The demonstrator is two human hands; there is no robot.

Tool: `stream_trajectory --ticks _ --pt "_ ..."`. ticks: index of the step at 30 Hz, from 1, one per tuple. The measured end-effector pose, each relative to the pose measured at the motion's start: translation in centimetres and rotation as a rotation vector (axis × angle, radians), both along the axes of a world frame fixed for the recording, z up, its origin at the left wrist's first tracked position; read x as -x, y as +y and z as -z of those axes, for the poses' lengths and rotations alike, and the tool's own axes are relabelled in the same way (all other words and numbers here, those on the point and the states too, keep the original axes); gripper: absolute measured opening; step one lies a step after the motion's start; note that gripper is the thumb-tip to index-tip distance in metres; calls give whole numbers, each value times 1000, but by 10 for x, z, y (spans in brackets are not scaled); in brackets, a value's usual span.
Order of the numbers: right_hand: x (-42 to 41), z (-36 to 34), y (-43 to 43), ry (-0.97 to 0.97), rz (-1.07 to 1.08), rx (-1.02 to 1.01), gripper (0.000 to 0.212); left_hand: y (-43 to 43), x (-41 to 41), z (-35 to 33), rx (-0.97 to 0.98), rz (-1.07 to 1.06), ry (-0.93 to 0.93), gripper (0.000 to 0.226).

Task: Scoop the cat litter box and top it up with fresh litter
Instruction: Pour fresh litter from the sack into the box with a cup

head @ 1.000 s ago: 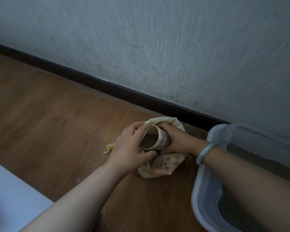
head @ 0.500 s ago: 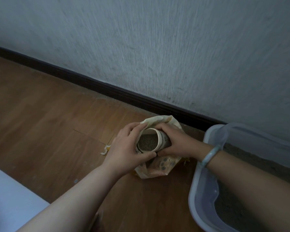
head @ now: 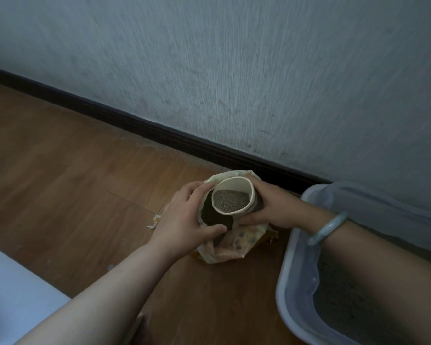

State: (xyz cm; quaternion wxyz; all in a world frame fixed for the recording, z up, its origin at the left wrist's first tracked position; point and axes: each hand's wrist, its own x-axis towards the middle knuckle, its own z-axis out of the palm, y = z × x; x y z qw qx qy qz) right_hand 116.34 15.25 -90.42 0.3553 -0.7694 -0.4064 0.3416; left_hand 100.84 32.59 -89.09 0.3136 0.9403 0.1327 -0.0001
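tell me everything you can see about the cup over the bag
The cup is round and cream-coloured with a thick plain rim, partly filled with grey grainy litter. It tilts, mouth toward the camera, just above the open bag. The right hand grips its side; the left hand holds the bag's edge beside it, and whether it touches the cup is unclear.

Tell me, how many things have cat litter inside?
3. The cream paper cup in the right hand; the open yellow plastic bag under it, held by the left hand; the pale grey plastic litter box at the right.
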Motion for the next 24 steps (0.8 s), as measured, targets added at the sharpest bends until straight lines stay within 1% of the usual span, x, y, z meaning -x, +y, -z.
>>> stream_trajectory --ticks 4,8,11,14,16,19,21,24 --pt "2 -3 -10 72 92 -41 84 -1 1 0 -1 -3 7 87" --pt "7 -7 -15 74 128 -66 84 -7 -2 -3 -67 5 7 88" --pt "7 -11 -21 57 167 -87 82 -9 -3 -5 -79 0 10 87" --pt "6 -19 -28 59 237 -145 78 -11 -4 -8 -95 -15 21 92" --pt "6 -27 -33 62 275 -184 78 -16 -7 -10 -127 -29 -3 93" --pt "6 -41 -44 47 309 -226 78 -33 -15 -16 -204 2 -87 87" --pt "6 -51 -55 36 328 -246 75 -48 -22 -22 -205 36 -133 83" --pt "7 -64 -77 25 368 -255 73 -73 -31 -29 -180 109 -149 84"
